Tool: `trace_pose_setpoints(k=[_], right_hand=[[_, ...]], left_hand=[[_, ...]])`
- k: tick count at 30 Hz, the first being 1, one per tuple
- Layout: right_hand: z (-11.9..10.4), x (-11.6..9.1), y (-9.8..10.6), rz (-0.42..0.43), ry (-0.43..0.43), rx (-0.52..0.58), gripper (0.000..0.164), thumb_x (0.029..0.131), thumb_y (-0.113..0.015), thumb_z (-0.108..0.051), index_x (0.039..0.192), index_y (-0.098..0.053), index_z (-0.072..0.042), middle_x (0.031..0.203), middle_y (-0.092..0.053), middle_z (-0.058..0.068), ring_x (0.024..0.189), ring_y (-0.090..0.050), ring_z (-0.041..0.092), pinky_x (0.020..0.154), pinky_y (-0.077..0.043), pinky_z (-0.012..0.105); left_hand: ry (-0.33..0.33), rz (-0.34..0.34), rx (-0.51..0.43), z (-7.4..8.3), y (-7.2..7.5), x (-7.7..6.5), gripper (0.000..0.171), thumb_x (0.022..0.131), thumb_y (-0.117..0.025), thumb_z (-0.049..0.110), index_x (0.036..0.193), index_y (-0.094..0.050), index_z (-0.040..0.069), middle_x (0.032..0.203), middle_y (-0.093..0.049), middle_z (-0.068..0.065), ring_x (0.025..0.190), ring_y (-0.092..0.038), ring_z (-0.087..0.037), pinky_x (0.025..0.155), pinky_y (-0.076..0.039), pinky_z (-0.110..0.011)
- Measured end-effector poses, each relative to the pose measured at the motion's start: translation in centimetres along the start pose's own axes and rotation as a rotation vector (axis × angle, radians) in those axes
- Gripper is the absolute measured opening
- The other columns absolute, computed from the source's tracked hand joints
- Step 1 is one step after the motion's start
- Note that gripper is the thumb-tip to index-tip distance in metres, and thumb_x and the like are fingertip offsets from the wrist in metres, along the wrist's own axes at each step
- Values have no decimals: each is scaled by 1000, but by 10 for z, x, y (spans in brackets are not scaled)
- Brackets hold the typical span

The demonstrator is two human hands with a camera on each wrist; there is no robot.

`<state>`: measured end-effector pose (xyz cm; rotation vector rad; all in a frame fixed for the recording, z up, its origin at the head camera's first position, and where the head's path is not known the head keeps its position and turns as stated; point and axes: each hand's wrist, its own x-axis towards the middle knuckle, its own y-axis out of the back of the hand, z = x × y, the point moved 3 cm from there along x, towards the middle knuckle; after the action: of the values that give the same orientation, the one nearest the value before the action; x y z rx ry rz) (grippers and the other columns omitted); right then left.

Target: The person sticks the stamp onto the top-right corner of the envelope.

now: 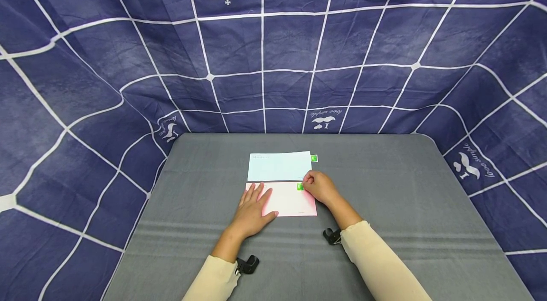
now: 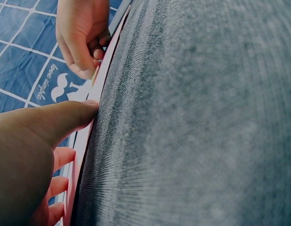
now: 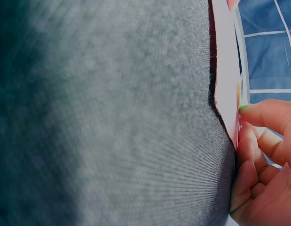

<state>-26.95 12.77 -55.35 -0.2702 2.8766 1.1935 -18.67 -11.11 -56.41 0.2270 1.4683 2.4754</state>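
Observation:
A white envelope with pink edges (image 1: 290, 203) lies on the grey tabletop. My left hand (image 1: 250, 213) rests spread over its left part, and in the left wrist view the thumb (image 2: 74, 115) touches its near edge. At its upper right corner my right hand (image 1: 319, 187) pinches the edge of a small green stamp (image 1: 300, 186). The left wrist view shows that stamp edge-on and tilted under the right fingertips. Just beyond lies a pale blue envelope (image 1: 279, 167), with a second green stamp (image 1: 314, 158) at its upper right corner, sticking out past the edge.
The grey table (image 1: 205, 163) extends around both envelopes. Blue cloth with white grid lines (image 1: 290, 44) hangs behind the table and along both sides. Black wrist cameras (image 1: 248, 264) sit on both forearms, close to the tabletop.

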Motion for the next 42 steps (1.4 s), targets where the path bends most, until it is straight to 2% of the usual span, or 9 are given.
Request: trace_pose_setpoints(k=[4, 13, 18, 25, 30, 36, 42], right_hand=[[1, 1, 0, 5, 0, -7, 5, 89, -70, -11, 86, -66, -10, 73, -59, 1, 64, -51, 13, 62, -40, 26], [2, 0, 0, 13, -15, 11, 7, 90, -72, -14, 88, -66, -10, 74, -60, 1, 66, -52, 13, 63, -41, 26], [2, -2, 1, 32, -14, 25, 5, 92, -67, -14, 90, -68, -9, 77, -62, 2, 70, -54, 14, 68, -43, 27], [1, -3, 3, 45, -16, 20, 13, 95, -56, -13, 95, -69, -9, 84, -65, 5, 76, -56, 18, 72, -45, 30], [1, -6, 3, 37, -37, 46, 17, 98, -53, -13, 101, -69, -8, 89, -67, 6, 78, -58, 17, 73, -46, 32], [-1, -10, 4, 35, -55, 87, 16, 97, -54, -13, 101, -69, -8, 88, -66, 6, 78, -58, 17, 73, -45, 30], [-2, -15, 4, 41, -39, 89, 16, 98, -54, -14, 102, -69, -8, 90, -66, 6, 78, -58, 16, 73, -45, 30]], left_hand=[[-6, 9, 5, 0, -1, 1, 74, 91, -66, 49, 152, -47, 11, 163, -34, -17, 155, -20, -42, 124, -16, -60], [11, -19, 22, 3, 3, 0, 75, 91, -66, 50, 153, -46, 12, 165, -32, -16, 156, -18, -40, 126, -15, -59], [4, -5, 7, 4, 2, -1, 73, 91, -67, 47, 151, -48, 11, 164, -33, -18, 155, -20, -42, 125, -16, -60], [16, 7, 5, 4, 2, 0, 73, 90, -67, 48, 151, -48, 12, 164, -34, -17, 156, -20, -40, 125, -16, -59], [23, 49, 6, 7, 2, 1, 73, 86, -71, 44, 145, -51, 7, 160, -38, -19, 153, -26, -42, 124, -19, -61], [61, 80, -9, 10, -1, 3, 71, 84, -73, 42, 141, -52, 4, 158, -40, -21, 153, -24, -43, 124, -17, -60], [57, 125, -9, 13, 1, 8, 64, 84, -74, 37, 134, -57, 2, 153, -44, -25, 153, -25, -43, 124, -20, -59]])
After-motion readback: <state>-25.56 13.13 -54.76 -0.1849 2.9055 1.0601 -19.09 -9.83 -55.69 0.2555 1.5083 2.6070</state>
